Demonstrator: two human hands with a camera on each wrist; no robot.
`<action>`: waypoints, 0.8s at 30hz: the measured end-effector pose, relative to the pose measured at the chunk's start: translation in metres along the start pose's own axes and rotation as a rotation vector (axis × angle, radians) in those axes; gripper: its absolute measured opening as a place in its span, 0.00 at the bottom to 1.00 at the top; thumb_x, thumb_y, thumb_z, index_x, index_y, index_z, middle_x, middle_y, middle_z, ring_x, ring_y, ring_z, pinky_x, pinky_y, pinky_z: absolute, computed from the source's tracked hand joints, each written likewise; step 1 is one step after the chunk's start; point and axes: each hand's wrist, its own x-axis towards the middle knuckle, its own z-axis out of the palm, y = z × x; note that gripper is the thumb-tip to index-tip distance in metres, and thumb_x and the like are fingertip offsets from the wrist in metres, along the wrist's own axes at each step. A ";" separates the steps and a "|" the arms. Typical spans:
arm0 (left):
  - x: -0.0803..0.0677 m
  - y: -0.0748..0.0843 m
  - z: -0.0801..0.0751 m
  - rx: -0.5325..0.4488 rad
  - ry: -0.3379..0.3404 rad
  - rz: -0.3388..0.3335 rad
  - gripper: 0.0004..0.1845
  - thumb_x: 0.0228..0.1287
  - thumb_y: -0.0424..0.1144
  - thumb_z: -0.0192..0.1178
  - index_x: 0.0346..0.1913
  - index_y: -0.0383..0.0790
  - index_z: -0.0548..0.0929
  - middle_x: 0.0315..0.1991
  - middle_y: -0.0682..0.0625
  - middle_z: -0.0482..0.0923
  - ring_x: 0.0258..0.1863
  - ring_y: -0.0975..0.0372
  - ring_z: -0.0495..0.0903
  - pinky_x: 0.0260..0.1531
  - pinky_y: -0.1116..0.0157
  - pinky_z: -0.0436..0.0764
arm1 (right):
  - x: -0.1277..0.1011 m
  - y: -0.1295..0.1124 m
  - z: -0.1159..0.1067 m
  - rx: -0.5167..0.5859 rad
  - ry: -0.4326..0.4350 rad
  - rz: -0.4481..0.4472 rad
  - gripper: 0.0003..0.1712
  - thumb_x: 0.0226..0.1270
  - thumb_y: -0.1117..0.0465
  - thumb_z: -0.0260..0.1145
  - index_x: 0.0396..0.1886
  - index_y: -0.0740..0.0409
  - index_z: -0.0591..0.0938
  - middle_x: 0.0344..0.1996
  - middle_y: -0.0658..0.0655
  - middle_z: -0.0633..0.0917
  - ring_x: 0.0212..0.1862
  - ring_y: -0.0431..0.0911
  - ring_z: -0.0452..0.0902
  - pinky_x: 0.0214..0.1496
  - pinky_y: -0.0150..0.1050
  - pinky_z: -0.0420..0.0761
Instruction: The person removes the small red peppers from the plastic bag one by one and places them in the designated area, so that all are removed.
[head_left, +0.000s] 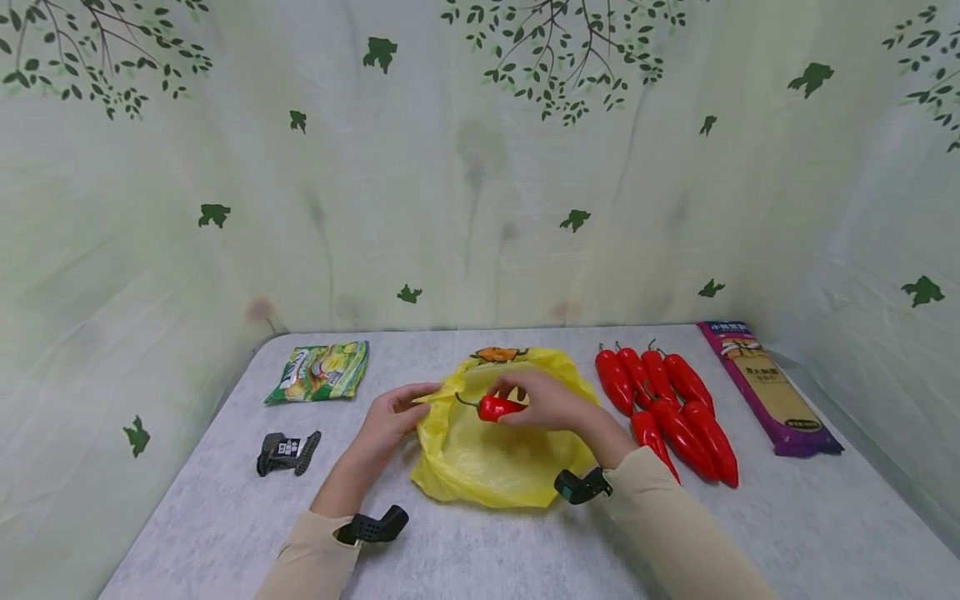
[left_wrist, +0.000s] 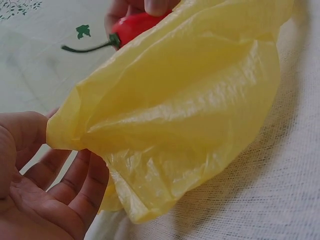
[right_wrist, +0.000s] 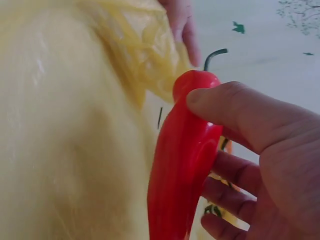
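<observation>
Gripped between thumb and curled fingers of the right hand (head_left: 551,402): 1 red pepper (head_left: 500,407), green stem pointing toward the left of the frame, held at the centre of the head view just above the yellow plastic bag (head_left: 495,454). Seen close in the right wrist view, thumb pressed on the pepper's (right_wrist: 182,165) shoulder near the stem, fingers wrapped behind it, bag (right_wrist: 70,125) filling the left of that frame. Pinched by the left hand (head_left: 392,419): the bag's left edge, thumb on top of a bunched fold, fingers below. Shown in the left wrist view as a gathered corner of yellow film (left_wrist: 175,115) against the thumb of the left hand (left_wrist: 35,190), with the pepper (left_wrist: 137,25) at the top of the frame beyond the fold. Bag spread on the grey table (head_left: 225,517), lower centre.

Lay to the right of the bag: a row of red peppers (head_left: 667,408), touching one another. Further right, near the table's edge: a long purple packet (head_left: 772,387). Upper left of the table: a green snack packet (head_left: 318,372); below it, a small black object (head_left: 288,452). Behind all, a pale cloth backdrop (head_left: 450,167) printed with green leaves.
</observation>
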 end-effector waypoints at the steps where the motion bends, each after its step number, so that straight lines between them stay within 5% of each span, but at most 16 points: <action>1: 0.000 0.000 0.000 0.001 -0.001 -0.002 0.19 0.72 0.33 0.55 0.63 0.45 0.80 0.66 0.49 0.77 0.57 0.61 0.79 0.51 0.67 0.81 | -0.002 -0.001 -0.001 0.012 0.012 -0.005 0.20 0.59 0.56 0.75 0.52 0.46 0.82 0.47 0.46 0.85 0.50 0.42 0.76 0.54 0.41 0.80; 9: 0.000 -0.001 0.000 -0.001 0.005 -0.005 0.19 0.72 0.34 0.55 0.63 0.45 0.80 0.65 0.49 0.77 0.57 0.61 0.79 0.51 0.67 0.81 | -0.027 -0.005 -0.011 0.136 0.071 0.024 0.25 0.58 0.56 0.76 0.55 0.43 0.79 0.51 0.46 0.82 0.54 0.45 0.76 0.54 0.42 0.83; 24: 0.000 0.000 0.001 0.008 0.013 -0.009 0.18 0.72 0.34 0.56 0.62 0.46 0.80 0.65 0.48 0.77 0.54 0.61 0.80 0.50 0.67 0.82 | -0.075 -0.002 -0.034 0.119 0.139 0.047 0.27 0.57 0.55 0.77 0.56 0.42 0.77 0.51 0.47 0.82 0.53 0.46 0.77 0.48 0.37 0.84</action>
